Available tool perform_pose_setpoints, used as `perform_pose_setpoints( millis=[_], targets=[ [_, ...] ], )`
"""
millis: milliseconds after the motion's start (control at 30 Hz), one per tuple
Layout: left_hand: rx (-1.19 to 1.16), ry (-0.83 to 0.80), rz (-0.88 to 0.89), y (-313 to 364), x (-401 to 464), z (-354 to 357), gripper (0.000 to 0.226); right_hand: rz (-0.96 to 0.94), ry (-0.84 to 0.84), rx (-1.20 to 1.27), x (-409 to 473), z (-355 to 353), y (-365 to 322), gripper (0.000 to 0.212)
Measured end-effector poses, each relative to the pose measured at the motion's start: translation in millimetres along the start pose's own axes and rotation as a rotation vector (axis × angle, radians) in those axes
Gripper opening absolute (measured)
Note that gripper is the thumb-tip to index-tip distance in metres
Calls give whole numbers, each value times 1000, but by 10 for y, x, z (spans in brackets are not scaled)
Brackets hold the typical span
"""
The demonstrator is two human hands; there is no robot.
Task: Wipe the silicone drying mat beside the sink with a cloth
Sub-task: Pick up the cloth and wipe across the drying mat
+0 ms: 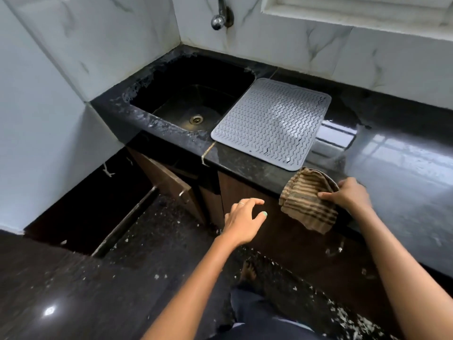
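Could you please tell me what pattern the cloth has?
The cloth is tan with dark brown stripes, seen in the head view.

The grey silicone drying mat (270, 123) lies bare; sink (186, 99) just left, open counter (392, 153) right, tap (220, 18) well behind.

Grey mat (270, 123) flat — striped cloth (306, 200) draped

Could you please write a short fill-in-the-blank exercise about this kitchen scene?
1. The grey drying mat lies on the counter to the ____ of the sink.
2. The striped cloth is held by the ____ hand.
3. The left hand holds ____.
4. The cloth hangs over the counter's front ____.

Missing words: right; right; nothing; edge
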State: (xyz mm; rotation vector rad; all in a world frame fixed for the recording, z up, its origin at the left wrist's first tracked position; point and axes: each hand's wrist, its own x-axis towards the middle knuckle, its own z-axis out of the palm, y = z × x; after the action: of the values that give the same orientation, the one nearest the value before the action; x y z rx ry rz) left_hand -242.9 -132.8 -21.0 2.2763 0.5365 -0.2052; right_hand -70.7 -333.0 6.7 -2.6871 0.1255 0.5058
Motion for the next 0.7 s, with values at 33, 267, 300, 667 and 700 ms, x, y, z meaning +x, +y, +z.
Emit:
perform_pose_setpoints(
  millis=[33,267,300,667,700],
  targets=[
    [9,-2,-9,-13,-50,-23,35,2,10,-17,-44,-1,-29,56],
    [-69,55,16,32,-88,-165,43,-256,-57,103,-267,-166,-293,22],
    [-107,57,28,57,-75,-186,48,-300,-139,176,-318,-227,-345,22],
    [-1051,-322,86,569,100,-523,32,-507,-714,1074,-756,-689,-717,24],
    [-1144,-330,35,594,129,-541,35,-434,-733,1167,-742,-634,-722,24]
  ],
)
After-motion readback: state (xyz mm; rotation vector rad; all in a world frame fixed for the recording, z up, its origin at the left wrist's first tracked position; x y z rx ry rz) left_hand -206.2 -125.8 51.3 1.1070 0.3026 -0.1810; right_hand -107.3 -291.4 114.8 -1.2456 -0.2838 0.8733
